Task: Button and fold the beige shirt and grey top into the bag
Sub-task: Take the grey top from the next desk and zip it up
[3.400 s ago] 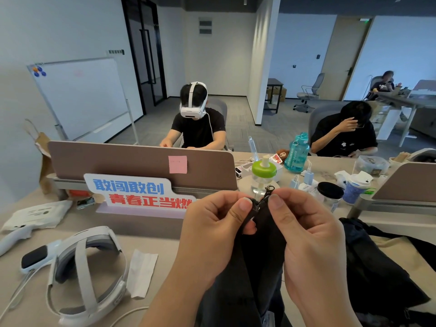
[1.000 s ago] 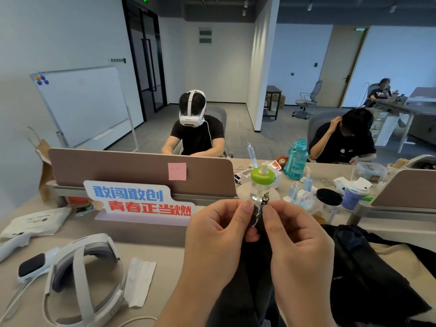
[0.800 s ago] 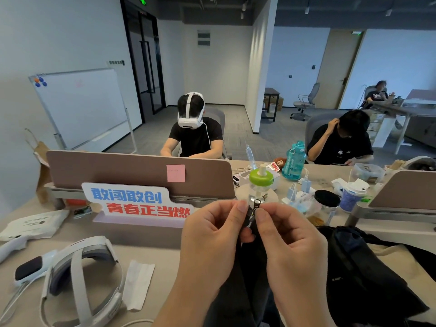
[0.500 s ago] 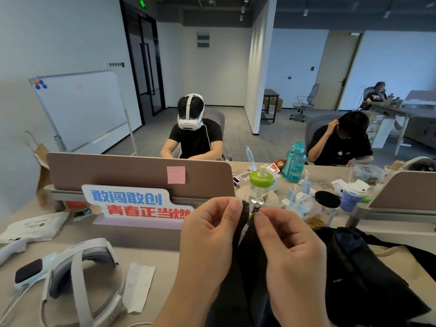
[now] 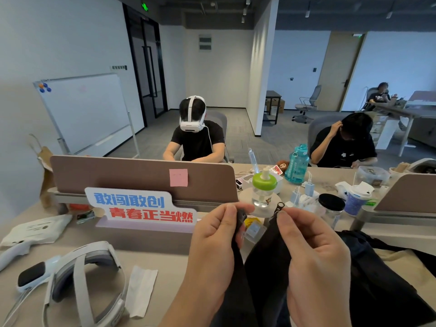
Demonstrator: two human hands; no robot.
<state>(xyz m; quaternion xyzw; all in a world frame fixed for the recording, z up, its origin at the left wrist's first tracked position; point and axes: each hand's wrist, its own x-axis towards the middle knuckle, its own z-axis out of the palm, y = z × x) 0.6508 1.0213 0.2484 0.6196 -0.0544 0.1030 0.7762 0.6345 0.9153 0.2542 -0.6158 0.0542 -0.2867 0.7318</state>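
Note:
I hold up a dark grey top (image 5: 264,263) with a zip front above the desk. My left hand (image 5: 212,246) pinches the left edge of its opening near the top. My right hand (image 5: 313,253) pinches the right edge just below the zip slider (image 5: 280,206). The two edges are spread apart with a gap between them. A beige fabric (image 5: 398,260) lies on the desk at the right, partly under dark cloth (image 5: 382,291); I cannot tell whether it is the shirt or the bag.
A white headset (image 5: 80,286) and a folded tissue (image 5: 140,291) lie at the lower left. A desk divider (image 5: 141,175) with a slogan sign (image 5: 141,206) stands ahead. A green-capped bottle (image 5: 263,190), a jar (image 5: 330,208) and a cup (image 5: 356,199) crowd the desk behind my hands. People sit opposite.
My hands held the two zip edges together at the top earlier. They have now drawn apart, and the opening of the grey top has spread open.

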